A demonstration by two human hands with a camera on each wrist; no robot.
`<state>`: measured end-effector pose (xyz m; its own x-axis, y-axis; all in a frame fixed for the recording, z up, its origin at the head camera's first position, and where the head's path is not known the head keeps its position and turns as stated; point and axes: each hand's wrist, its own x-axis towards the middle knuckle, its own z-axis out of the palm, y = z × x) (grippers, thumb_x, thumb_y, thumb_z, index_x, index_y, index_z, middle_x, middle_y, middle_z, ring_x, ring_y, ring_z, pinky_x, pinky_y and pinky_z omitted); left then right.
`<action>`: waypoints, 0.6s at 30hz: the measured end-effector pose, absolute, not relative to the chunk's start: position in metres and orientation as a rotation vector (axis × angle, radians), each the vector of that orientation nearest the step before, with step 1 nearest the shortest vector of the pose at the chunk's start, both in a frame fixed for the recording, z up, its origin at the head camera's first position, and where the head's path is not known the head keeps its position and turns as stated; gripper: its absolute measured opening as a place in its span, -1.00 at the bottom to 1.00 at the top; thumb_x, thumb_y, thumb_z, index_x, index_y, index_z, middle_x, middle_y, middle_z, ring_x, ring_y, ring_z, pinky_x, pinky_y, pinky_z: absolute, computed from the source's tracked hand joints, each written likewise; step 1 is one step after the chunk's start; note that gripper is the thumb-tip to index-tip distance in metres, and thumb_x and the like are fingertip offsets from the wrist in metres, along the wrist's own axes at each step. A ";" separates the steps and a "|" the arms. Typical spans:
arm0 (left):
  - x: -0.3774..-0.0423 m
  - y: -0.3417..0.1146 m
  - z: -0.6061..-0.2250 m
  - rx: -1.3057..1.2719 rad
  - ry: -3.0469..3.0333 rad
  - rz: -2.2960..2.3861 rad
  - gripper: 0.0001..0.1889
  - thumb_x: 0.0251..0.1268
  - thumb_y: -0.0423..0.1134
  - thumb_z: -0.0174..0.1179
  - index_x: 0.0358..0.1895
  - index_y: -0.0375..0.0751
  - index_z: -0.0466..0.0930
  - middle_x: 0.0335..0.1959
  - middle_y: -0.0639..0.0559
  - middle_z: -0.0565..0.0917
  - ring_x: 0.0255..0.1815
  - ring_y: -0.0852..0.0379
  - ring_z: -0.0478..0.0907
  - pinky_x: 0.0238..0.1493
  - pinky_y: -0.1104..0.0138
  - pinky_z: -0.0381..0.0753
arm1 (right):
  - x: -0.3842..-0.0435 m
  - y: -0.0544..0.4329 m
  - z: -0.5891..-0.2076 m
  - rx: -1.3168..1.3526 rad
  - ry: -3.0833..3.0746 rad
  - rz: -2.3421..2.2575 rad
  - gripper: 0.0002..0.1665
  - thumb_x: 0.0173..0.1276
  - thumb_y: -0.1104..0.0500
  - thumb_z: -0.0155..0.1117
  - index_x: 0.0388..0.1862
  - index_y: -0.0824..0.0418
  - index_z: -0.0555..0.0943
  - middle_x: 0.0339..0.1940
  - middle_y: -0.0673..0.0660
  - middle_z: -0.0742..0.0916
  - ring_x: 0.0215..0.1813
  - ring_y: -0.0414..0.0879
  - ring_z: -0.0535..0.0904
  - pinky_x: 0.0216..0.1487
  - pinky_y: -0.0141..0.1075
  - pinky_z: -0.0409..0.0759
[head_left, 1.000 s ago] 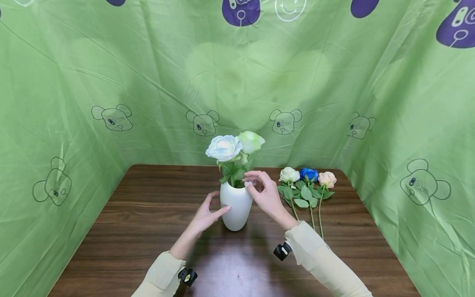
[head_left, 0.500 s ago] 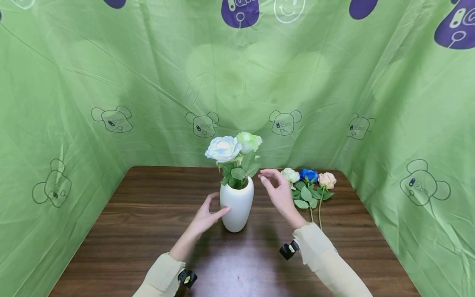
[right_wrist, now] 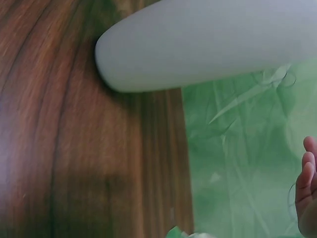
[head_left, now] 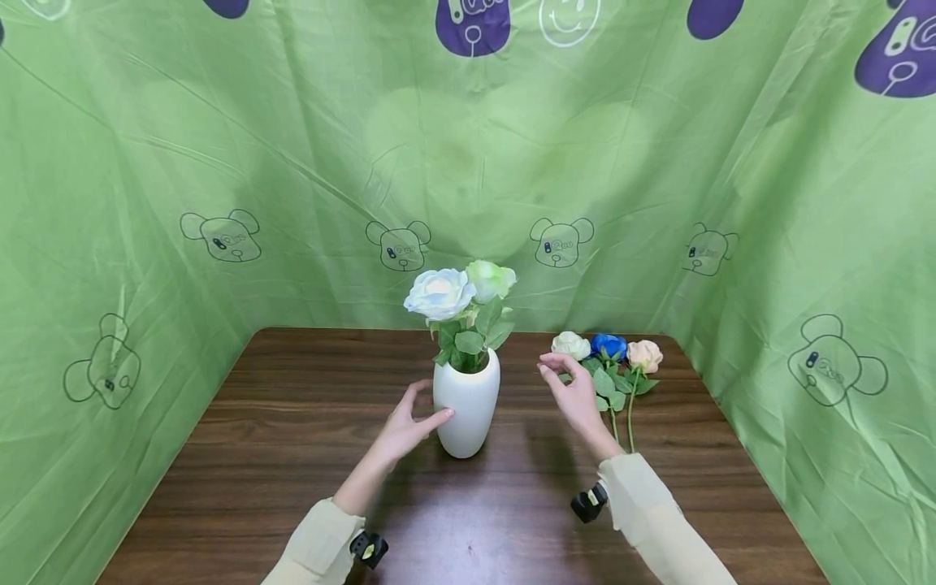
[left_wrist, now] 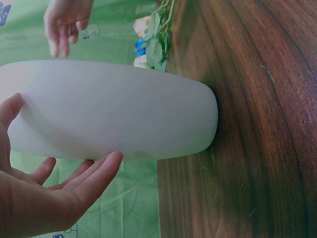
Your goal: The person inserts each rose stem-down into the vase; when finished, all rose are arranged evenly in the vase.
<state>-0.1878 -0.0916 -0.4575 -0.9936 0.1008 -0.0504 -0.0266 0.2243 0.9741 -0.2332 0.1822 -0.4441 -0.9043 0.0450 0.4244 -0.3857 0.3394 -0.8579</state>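
A white vase (head_left: 468, 406) stands upright on the table. In it are a pale blue-white rose (head_left: 440, 294) and a light green rose (head_left: 491, 280), with green leaves over the rim. My left hand (head_left: 405, 426) holds the vase's left side, thumb on the front and fingers towards the back. Between the vase and the loose flowers, my right hand (head_left: 574, 394) hovers with nothing in it, its fingers loosely bent. Behind that hand lie a white rose (head_left: 570, 345), a blue rose (head_left: 608, 346) and a peach rose (head_left: 645, 355); the hand and forearm hide parts of their stems and leaves.
The brown wooden table (head_left: 292, 455) has green printed cloth (head_left: 329, 162) hanging at its back and sides. The vase stands near the table's middle, and the loose roses lie by the back right corner.
My right hand has drawn back from the vase's rim, moving right towards the loose roses. Leaves beside the rim have come into sight. My left hand has stayed on the vase.
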 end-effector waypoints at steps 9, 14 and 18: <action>-0.188 -0.092 -0.458 0.073 2.366 1.897 -0.34 -0.02 -0.03 0.29 0.18 0.00 0.21 -0.01 -0.16 0.43 -0.28 0.02 0.51 -0.38 0.23 0.46 | -0.239 0.202 -0.473 0.224 -2.326 1.548 -0.81 0.20 0.30 0.17 -0.20 0.36 0.56 -0.32 0.20 0.64 -0.28 -0.04 0.47 -0.22 -0.19 0.38; -0.188 -0.091 -0.458 0.075 2.373 1.899 -0.34 -0.02 -0.03 0.30 0.17 0.01 0.22 -0.02 -0.15 0.44 -0.27 0.02 0.48 -0.39 0.24 0.45 | -0.241 0.213 -0.489 0.149 -2.402 1.489 -0.80 0.19 0.30 0.18 -0.20 0.37 0.55 -0.32 0.20 0.63 -0.28 -0.02 0.48 -0.26 -0.23 0.40; -0.188 -0.091 -0.458 0.075 2.374 1.901 -0.35 -0.03 -0.03 0.30 0.17 0.01 0.23 -0.03 -0.15 0.45 -0.28 0.02 0.47 -0.40 0.25 0.45 | -0.242 0.222 -0.500 0.057 -2.470 1.455 -0.78 0.19 0.30 0.18 -0.18 0.37 0.54 -0.30 0.21 0.63 -0.25 0.00 0.49 -0.23 -0.24 0.40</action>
<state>-0.1875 -0.0913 -0.4577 -0.9939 0.1001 -0.0465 -0.0235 0.2198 0.9753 -0.2415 0.2215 -0.5003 -0.9618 0.1042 0.2532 -0.1709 0.4938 -0.8526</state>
